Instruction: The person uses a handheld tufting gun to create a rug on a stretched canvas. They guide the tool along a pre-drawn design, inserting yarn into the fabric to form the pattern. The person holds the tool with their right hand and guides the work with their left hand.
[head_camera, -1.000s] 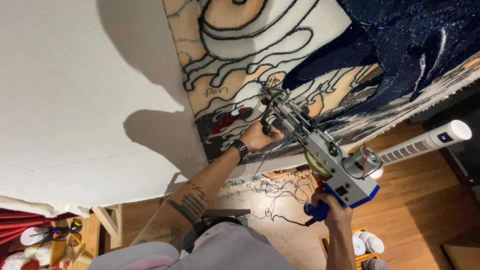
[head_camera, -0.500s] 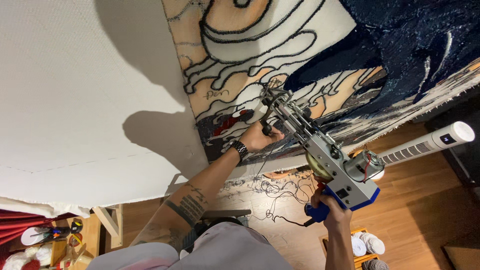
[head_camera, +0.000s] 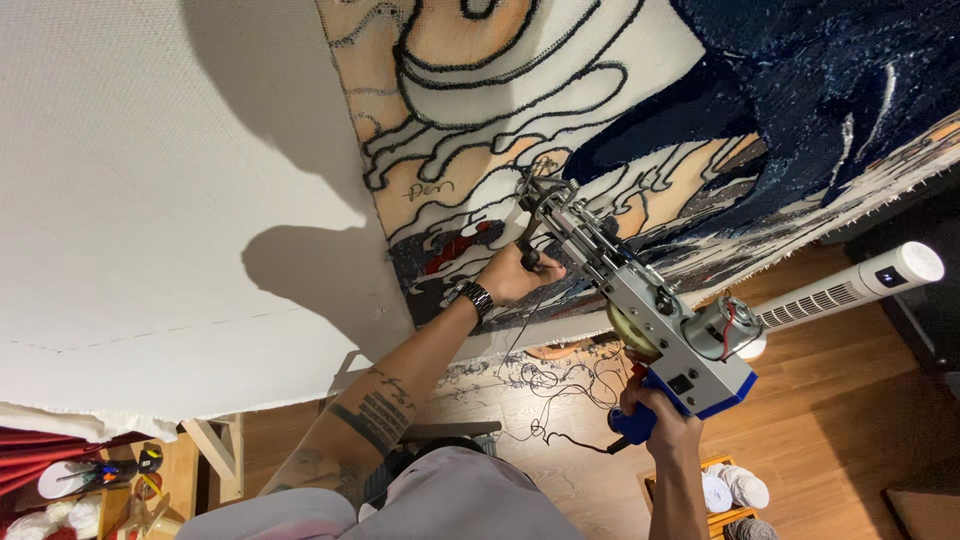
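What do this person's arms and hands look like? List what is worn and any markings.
Both forearms are bare, with no sleeves in view. The left hand has a dark metal-link wristwatch at the wrist, and the left forearm bears dark tattoos: bands of lettering-like marks and line work nearer the elbow. The right hand and its forearm show no watch, ring or marking that I can make out.

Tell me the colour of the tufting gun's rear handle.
Blue; the right hand grips the tufting gun there, shown in the head view.

Small dark screen panel (head_camera: 887, 277) near top of white tower fan (head_camera: 850, 291), right side. No packages, signs.
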